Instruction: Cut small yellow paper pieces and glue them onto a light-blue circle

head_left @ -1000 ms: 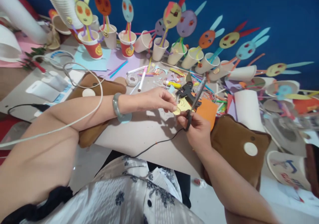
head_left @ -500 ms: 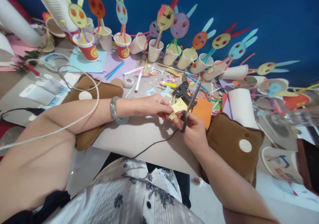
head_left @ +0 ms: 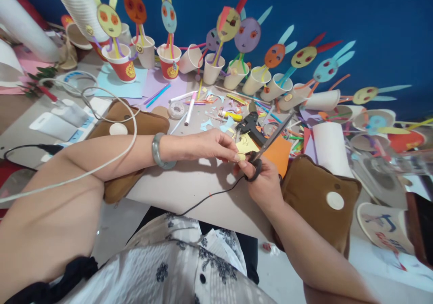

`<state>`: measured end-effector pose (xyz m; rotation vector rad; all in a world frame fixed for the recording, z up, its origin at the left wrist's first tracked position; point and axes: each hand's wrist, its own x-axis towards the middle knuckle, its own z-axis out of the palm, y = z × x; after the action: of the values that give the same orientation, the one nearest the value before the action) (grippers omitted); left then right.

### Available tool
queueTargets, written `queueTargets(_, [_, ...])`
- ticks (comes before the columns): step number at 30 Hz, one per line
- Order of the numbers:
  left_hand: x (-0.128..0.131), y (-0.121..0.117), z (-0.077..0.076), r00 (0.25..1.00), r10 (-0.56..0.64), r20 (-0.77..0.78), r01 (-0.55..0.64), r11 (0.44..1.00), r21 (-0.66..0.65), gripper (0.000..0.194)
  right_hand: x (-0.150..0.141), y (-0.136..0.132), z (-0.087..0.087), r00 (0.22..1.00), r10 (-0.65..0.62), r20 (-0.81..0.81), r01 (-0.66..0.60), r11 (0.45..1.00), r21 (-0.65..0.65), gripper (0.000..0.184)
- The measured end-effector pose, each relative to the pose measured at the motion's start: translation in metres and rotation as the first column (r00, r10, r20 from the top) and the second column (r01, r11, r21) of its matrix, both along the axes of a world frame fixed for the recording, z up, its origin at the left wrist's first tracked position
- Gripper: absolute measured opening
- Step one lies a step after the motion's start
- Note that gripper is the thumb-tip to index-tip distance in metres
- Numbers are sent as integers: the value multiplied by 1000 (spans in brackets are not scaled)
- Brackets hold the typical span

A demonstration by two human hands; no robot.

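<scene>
Inspecting grips: L grip [head_left: 218, 144] closed in a thumb-and-finger pinch on a sm. yellow paper pc [head_left: 241, 156], held just above the worktop [head_left: 176, 186], approx. centre of view. R grip [head_left: 265, 182] closed around the black handles of the scissors [head_left: 275, 135]; blades point up, away and to the R, clear of the pc; they look to be together, though exact gap can't be told at this size. R thumb tip sits at the lower edge of the yellow pc; touching or only v. near, can't tell. Bangle [head_left: 157, 150] on L wrist. Immed. beyond the hands: yellow sheet [head_left: 248, 143] w/ drawn marks, partly hidden, and black glue gun [head_left: 249, 122], scissors passing in front of part of it. Orange paper [head_left: 279, 153] lies just R, near the blades. Black cable [head_left: 203, 199] runs from near R hand to front edge. Brown pad [head_left: 309, 191] w/ white disc lies beside R forearm. Far side: paper scraps, pink-capped marker [head_left: 190, 110], tape roll [head_left: 176, 110], then a row of paper cups [head_left: 214, 72] w/ long-eared paper faces, along a blue wall [head_left: 338, 6].
</scene>
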<state>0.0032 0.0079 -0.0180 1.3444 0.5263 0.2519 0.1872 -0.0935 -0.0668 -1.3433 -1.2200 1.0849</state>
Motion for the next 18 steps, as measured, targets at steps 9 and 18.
queueTargets(9, [-1,20,12,919,370,135,-374,928,3,7,0,2,22,970,-49,237,48,999,9,19])
queueTargets(18, [-4,17,3,978,24,206,-24,1000,0,15,5,5,20,910,29,414,-82,991,110,24])
